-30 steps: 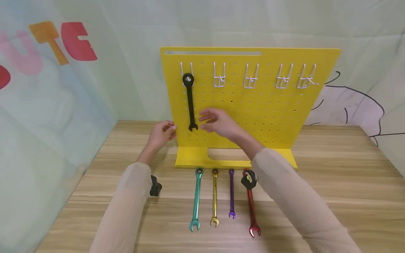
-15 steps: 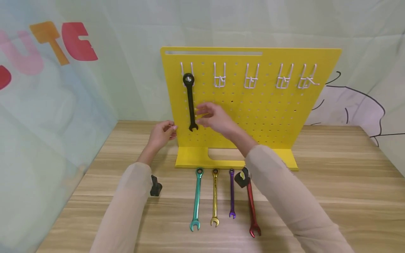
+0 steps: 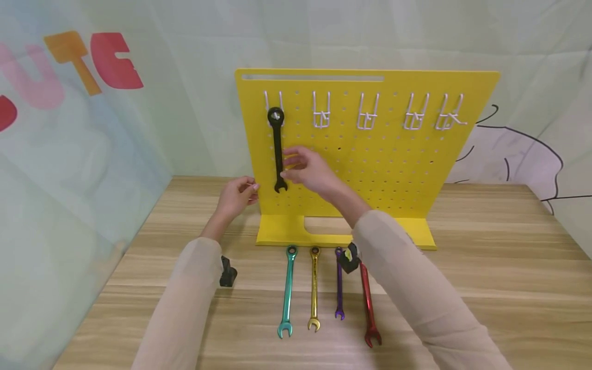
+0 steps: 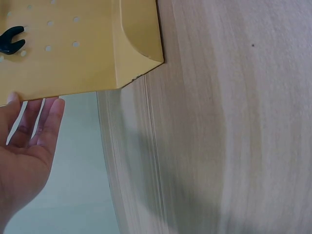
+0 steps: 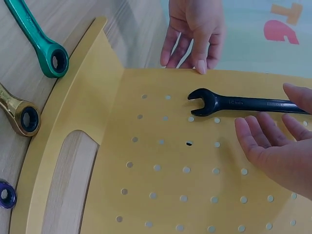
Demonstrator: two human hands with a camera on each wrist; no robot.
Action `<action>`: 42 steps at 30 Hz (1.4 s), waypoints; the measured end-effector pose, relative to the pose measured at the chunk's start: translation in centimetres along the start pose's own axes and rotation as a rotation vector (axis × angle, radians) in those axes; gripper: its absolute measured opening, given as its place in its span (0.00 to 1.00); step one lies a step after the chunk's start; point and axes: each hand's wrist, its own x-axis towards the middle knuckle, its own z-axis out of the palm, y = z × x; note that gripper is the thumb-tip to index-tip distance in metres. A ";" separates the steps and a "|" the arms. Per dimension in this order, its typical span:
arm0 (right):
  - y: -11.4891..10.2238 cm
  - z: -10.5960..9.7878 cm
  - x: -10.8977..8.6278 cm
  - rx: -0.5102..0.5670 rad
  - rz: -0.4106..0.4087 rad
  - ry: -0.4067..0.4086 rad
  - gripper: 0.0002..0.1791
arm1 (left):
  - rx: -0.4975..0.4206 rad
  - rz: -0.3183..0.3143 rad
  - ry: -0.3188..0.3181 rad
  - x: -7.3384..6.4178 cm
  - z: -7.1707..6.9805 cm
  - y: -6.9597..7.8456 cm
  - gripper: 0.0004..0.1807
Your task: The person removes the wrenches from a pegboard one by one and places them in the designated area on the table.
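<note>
A black ratcheting combination wrench (image 3: 278,146) hangs by its ring end from the leftmost hook of a yellow pegboard (image 3: 444,85), open jaw downward. Right at its lower shaft is my right hand (image 3: 315,173), fingers loosely bent and spread, thumb and fingertips at the handle without closing round it. My left hand (image 3: 233,197) holds the board's left edge, thumb at the front face and the other fingers behind, as the right wrist view shows. In the left wrist view, only the wrench's open end (image 4: 10,41) is visible.
On the wooden table (image 3: 499,288) before the board lie a teal wrench (image 3: 288,293), a gold wrench (image 3: 314,288), a purple wrench (image 3: 339,293) and a red wrench (image 3: 368,308), partly behind the right wrist camera (image 3: 349,258). Several bare wire hooks (image 3: 367,115) line the board's upper part.
My right hand has moved left and slightly up to the black wrench's shaft. The wrench's lower end has shifted slightly left. My left hand stays at the board's edge.
</note>
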 end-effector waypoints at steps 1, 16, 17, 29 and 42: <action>0.0 0.0 0.0 -0.001 0.002 -0.001 0.28 | 0.003 0.001 0.000 0.0 0.0 0.0 0.14; -0.4 0.4 0.1 -0.020 0.012 -0.010 0.20 | -0.011 0.004 -0.013 0.2 0.0 0.0 0.14; -0.4 0.4 0.1 -0.015 0.012 -0.007 0.19 | -0.012 0.004 -0.013 0.2 0.0 0.0 0.14; -0.4 0.7 0.0 0.031 -0.013 0.041 0.17 | -0.023 -0.004 -0.017 0.0 0.0 0.1 0.14; -0.9 0.8 -0.6 -0.019 -0.059 0.057 0.15 | -0.028 0.000 -0.006 -0.1 0.0 0.1 0.14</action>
